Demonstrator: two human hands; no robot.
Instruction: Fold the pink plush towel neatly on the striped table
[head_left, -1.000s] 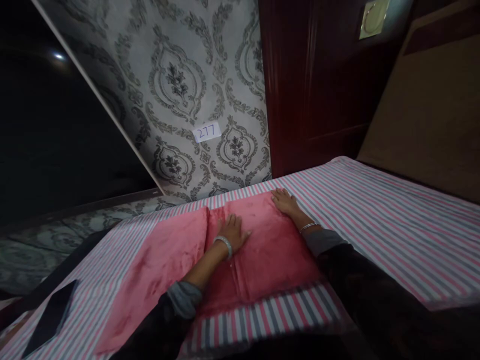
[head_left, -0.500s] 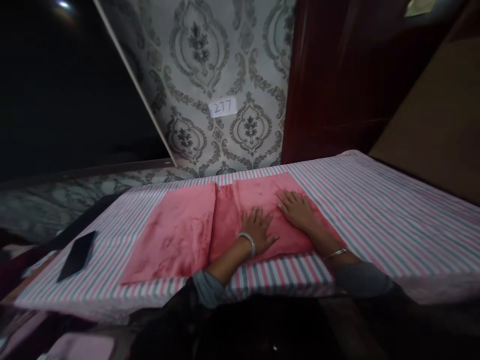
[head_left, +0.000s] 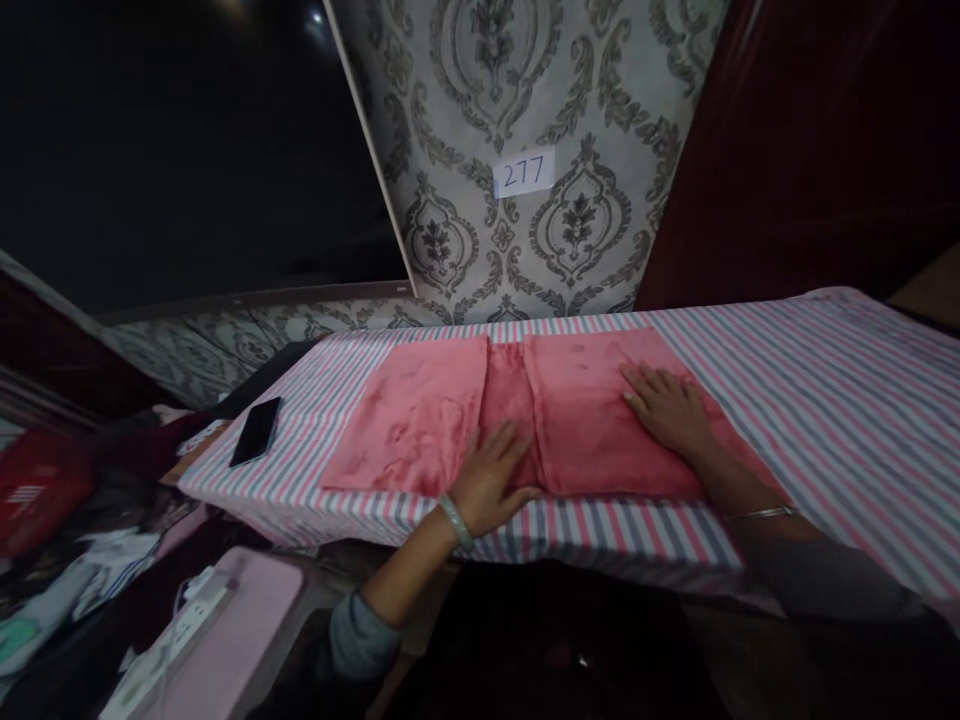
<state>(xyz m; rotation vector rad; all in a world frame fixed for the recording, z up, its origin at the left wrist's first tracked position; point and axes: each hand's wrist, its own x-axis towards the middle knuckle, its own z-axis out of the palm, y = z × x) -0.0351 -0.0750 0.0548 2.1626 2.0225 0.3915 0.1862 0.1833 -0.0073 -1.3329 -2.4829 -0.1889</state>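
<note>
A pink satiny cloth (head_left: 600,430) lies on the table with its left and right sides folded inward. A narrow strip of its lower layer shows between the two folded panels. My left hand (head_left: 491,475), with a bracelet at the wrist, rests near the front edge of that strip and the left panel, fingers extended. On the right panel my right hand (head_left: 670,410) lies flat with its fingers out, close to the panel's outer side. Neither hand grips the cloth. Wrinkles run across the left panel.
A striped tablecloth (head_left: 810,400) covers the table. At its left end lies a black phone (head_left: 256,432). A power strip (head_left: 169,645) rests on a pink surface (head_left: 259,620) at lower left. Behind are a dark screen (head_left: 202,150) and a wall label (head_left: 523,172) reading 277.
My left hand has moved from the right panel to the gap and left panel. My right hand stays on the right panel. The camera view has swung left.
</note>
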